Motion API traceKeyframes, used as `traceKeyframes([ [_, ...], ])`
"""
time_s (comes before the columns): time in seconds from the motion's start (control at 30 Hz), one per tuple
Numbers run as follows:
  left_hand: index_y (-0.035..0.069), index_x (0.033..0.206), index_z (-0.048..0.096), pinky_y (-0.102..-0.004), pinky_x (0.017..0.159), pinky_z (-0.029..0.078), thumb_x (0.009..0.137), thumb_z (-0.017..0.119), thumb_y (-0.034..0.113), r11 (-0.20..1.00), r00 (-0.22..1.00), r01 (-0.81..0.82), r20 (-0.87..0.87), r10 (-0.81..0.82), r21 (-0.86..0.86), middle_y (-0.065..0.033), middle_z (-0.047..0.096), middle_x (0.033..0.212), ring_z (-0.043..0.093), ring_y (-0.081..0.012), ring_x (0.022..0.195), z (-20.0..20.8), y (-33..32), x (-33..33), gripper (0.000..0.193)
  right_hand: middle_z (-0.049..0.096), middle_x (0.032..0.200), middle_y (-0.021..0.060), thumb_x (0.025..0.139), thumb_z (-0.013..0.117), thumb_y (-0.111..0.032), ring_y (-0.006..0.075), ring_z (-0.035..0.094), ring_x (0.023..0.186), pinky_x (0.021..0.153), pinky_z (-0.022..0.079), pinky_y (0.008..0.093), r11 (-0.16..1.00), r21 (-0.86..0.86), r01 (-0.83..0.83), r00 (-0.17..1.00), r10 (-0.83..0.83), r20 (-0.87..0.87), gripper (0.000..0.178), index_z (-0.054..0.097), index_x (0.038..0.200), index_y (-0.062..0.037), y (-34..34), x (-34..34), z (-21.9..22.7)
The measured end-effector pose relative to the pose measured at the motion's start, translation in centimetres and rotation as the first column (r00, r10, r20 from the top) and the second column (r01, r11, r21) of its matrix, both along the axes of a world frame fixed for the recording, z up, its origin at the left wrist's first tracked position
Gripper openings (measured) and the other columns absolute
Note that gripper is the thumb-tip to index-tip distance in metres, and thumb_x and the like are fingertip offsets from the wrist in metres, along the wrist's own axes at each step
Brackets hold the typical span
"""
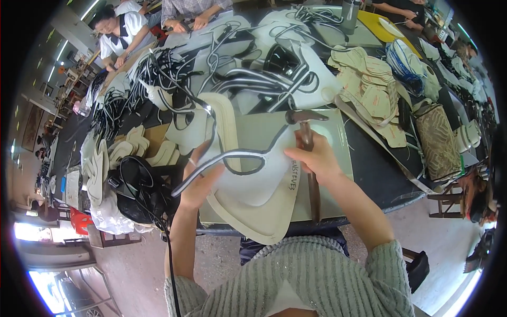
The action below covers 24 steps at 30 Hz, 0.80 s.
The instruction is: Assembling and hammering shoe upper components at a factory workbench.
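My left hand (197, 185) is closed on the left side of a cream shoe-pattern board (259, 223) with a translucent white sheet inside its curved outline. A black strap with pale edging (217, 158) runs across it and loops in the middle. My right hand (323, 161) pinches the right side of the same piece, thumb on top. A hammer (315, 203) with a dark head and brown handle lies under or beside my right hand; its handle is partly covered, and I cannot tell whether my fingers touch it. A grey-green flat board (338, 201) lies beneath.
Striped straps (248, 82) pile up beyond my hands. Cream cut-out pieces (364, 79) are stacked at the right beside a patterned box (437, 140). Left are a black bag (138, 187) with a cord and more cut-outs (161, 153). Co-workers (124, 34) sit across the table.
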<state>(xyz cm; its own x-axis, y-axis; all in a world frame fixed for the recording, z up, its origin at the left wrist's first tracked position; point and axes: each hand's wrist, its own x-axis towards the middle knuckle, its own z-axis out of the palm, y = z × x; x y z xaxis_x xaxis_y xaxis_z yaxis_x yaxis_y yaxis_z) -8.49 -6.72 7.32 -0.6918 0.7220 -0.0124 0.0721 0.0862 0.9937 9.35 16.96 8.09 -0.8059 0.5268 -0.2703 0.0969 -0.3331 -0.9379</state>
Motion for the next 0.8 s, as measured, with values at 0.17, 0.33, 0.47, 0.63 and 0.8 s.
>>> traceKeyframes([
  [0.17, -0.001, 0.137, 0.042, -0.0237, 0.051, 0.047, 0.083, 0.069, 0.001, 0.982, 0.997, -0.058, 0.041, 0.066, -0.181, -0.0064, 0.067, 0.08, 0.06, -0.0086, 0.06, -4.5, -2.6, 0.8, 0.061, 0.058, 0.067, 0.0066, 0.071, 0.079, -0.012, 0.0145, 0.055, 0.054, 0.05, 0.044, 0.0325, 0.913, 0.34, -0.224, 0.934, 0.103, 0.341, 0.029, 0.052, 0.076, -0.0026, -0.3, -1.4, -4.2],
  [0.33, -0.002, 0.135, 0.042, -0.0235, 0.057, 0.05, 0.084, 0.07, 0.0, 0.953, 0.998, -0.006, -0.068, -0.016, -0.304, -0.0093, 0.07, 0.09, 0.064, -0.0096, 0.068, -3.2, -3.2, 2.0, 0.059, 0.06, 0.069, 0.0107, 0.07, 0.079, -0.017, 0.0203, 0.059, 0.062, 0.06, 0.048, 0.0359, 0.745, 0.595, -0.303, 0.924, 0.078, 0.374, 0.034, 0.052, 0.079, 0.0007, 0.9, -2.0, -2.9],
  [0.47, -0.002, 0.14, 0.038, -0.0258, 0.062, 0.052, 0.082, 0.073, 0.005, 0.964, 0.996, -0.039, -0.083, 0.017, -0.265, -0.0117, 0.071, 0.086, 0.066, -0.0114, 0.069, -4.8, -4.8, 3.2, 0.068, 0.059, 0.069, 0.0116, 0.071, 0.079, -0.017, 0.0227, 0.059, 0.061, 0.061, 0.048, 0.0367, 0.731, 0.558, -0.392, 0.886, 0.137, 0.444, 0.034, 0.052, 0.082, 0.0015, -0.4, -1.0, -3.5],
  [0.63, 0.002, 0.143, 0.036, -0.0288, 0.06, 0.05, 0.079, 0.073, 0.005, 0.857, 0.977, -0.032, -0.195, -0.081, -0.515, -0.0126, 0.07, 0.085, 0.062, -0.0162, 0.061, -2.8, -5.1, 4.3, 0.074, 0.06, 0.071, 0.0148, 0.073, 0.077, -0.013, 0.0252, 0.06, 0.062, 0.062, 0.048, 0.0381, 0.642, 0.641, -0.421, 0.885, 0.133, 0.447, 0.033, 0.054, 0.088, 0.0028, -1.9, 0.4, -3.9],
  [0.8, 0.001, 0.145, 0.033, -0.0237, 0.062, 0.051, 0.082, 0.071, -0.004, 0.906, 0.975, -0.025, -0.21, -0.071, -0.423, -0.012, 0.069, 0.098, 0.062, -0.0076, 0.075, -2.7, -4.8, 4.3, 0.074, 0.062, 0.074, 0.0156, 0.072, 0.077, -0.012, 0.026, 0.062, 0.065, 0.063, 0.049, 0.0383, 0.64, 0.667, -0.382, 0.914, 0.154, 0.376, 0.034, 0.057, 0.094, 0.0039, -1.1, -0.5, -3.8],
])
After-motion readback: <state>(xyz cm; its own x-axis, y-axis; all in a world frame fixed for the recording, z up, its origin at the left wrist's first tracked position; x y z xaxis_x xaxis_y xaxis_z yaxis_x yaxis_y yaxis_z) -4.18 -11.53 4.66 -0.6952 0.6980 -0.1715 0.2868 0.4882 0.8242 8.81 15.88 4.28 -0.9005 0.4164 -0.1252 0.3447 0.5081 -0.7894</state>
